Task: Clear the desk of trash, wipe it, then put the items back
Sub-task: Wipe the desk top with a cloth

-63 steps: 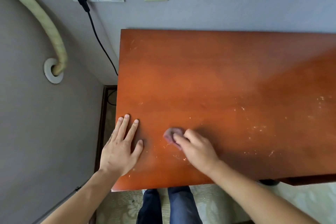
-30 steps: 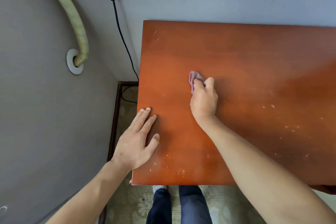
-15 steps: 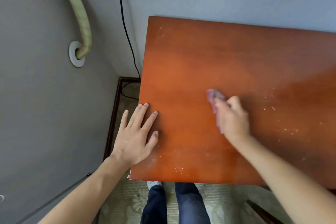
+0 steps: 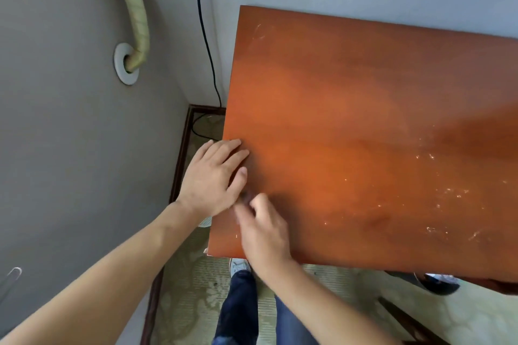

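Two hands are seen at the lower left of the desk [image 4: 350, 109]. The left hand [image 4: 213, 176] is laid flat at the desk's left edge, fingers straight and together. The right hand [image 4: 263, 230], blurred, is curled just below it; a dark scrap at its fingertips may be the cloth [image 4: 246, 195], but the grip cannot be told. Pale crumbs [image 4: 445, 193] are scattered at the right of the frame. They could be missed, or swept onto the floor [image 4: 196, 302], if strokes are kept this close to the corner.
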`<action>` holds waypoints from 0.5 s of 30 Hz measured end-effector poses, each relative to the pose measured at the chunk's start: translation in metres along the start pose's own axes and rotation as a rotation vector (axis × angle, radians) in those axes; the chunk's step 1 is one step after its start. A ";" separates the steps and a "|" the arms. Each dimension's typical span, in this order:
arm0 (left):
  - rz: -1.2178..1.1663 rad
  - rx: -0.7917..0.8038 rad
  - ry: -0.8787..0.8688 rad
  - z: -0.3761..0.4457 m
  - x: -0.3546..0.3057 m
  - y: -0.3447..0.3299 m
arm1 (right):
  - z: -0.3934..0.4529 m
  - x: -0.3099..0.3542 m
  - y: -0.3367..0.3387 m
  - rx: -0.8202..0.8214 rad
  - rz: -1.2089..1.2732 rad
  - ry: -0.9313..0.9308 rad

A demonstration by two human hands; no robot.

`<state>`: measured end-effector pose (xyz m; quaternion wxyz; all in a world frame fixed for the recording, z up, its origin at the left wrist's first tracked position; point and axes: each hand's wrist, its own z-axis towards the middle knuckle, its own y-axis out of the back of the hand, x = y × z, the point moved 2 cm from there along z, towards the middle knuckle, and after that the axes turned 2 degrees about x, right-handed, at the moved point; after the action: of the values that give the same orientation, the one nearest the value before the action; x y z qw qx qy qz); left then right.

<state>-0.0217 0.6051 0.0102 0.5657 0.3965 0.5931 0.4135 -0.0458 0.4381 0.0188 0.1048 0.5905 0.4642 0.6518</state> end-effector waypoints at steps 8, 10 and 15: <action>0.018 0.165 -0.053 0.020 -0.012 -0.009 | -0.040 -0.100 0.095 -0.223 -0.368 -0.202; -0.033 0.137 -0.042 0.026 -0.009 -0.002 | -0.055 -0.138 0.127 -0.478 -0.386 -0.371; 0.069 0.177 -0.095 0.017 -0.006 -0.007 | -0.062 -0.100 0.071 -0.595 -0.293 -0.540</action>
<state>-0.0041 0.5978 0.0053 0.5415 0.4844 0.5855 0.3596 -0.0426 0.3006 0.0114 0.4800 0.6119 0.2908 0.5574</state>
